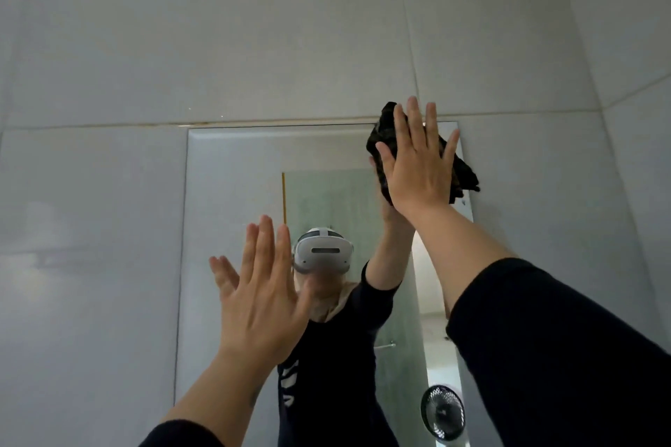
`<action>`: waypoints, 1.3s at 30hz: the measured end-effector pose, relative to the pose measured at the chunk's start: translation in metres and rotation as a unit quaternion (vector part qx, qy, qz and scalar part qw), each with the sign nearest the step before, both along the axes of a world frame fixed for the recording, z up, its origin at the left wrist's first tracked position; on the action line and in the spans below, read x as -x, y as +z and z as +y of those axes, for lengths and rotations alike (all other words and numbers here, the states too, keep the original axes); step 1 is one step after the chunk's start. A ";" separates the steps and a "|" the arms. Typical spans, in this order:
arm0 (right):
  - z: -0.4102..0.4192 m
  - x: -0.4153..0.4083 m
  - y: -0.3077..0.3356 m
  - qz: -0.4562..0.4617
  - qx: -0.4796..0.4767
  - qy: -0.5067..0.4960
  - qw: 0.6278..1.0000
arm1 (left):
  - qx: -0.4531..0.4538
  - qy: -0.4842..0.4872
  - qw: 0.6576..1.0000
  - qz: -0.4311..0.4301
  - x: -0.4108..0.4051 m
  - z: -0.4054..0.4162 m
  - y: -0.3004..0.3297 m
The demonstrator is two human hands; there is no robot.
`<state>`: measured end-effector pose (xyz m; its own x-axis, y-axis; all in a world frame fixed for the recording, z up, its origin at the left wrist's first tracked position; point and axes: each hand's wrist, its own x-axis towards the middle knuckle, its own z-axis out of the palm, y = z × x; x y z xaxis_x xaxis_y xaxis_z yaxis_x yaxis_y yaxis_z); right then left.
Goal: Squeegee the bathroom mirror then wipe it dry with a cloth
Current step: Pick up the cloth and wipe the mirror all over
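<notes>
From the head view, the right hand [417, 160] is pressing a dark cloth [463, 170] flat against the top right corner of the mirror [236, 192]. Its fingers are spread and straight rather than curled, so it is pinning the cloth under the palm, not clutching it; crumpled folds are spilling out above the fingertips and to the right of the wrist. A flat palm likely spreads pressure across the glass, which suits a drying pass, and starting at the top corner would let any moisture be chased downward. No squeegee is showing, so the squeegee stage is probably finished and the wiping stage is under way.

The left hand [261, 298] is lying open and empty, down and to the left of the right hand, fingers splayed over the lower part of the glass. Whether it is actually touching the glass or hovering just off it I cannot tell; it looks placed to steady the body during the high reach.

Both arms are wearing dark sleeves [544, 356]. Around the hands, pale glossy wall tiles [326, 47] are framing the mirror, with a grout line running just above the right fingertips. Reflected below the right arm are a small black fan [443, 412] and frosted glass. No surface is appearing anywhere below the hands.
</notes>
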<state>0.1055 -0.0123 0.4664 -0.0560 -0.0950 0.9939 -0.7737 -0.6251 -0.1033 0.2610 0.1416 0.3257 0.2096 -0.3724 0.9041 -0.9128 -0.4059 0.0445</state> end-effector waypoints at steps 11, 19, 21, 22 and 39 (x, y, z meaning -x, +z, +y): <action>-0.028 0.034 -0.028 -0.109 -0.049 0.046 0.992 | 0.008 -0.005 1.000 -0.011 -0.003 -0.011 -0.008; 0.031 -0.038 -0.059 -0.056 -0.011 0.087 0.995 | 0.000 0.010 1.000 -0.006 -0.020 0.028 -0.017; 0.050 -0.063 -0.058 -0.023 -0.003 0.092 0.996 | -0.003 0.020 1.000 0.000 -0.030 0.043 -0.023; 0.058 -0.075 -0.057 -0.008 0.004 0.094 0.996 | -0.007 0.025 1.000 0.006 -0.035 0.051 -0.025; 0.132 -0.179 -0.088 0.173 0.130 0.127 0.968 | -0.118 0.002 0.983 0.138 -0.085 0.080 -0.057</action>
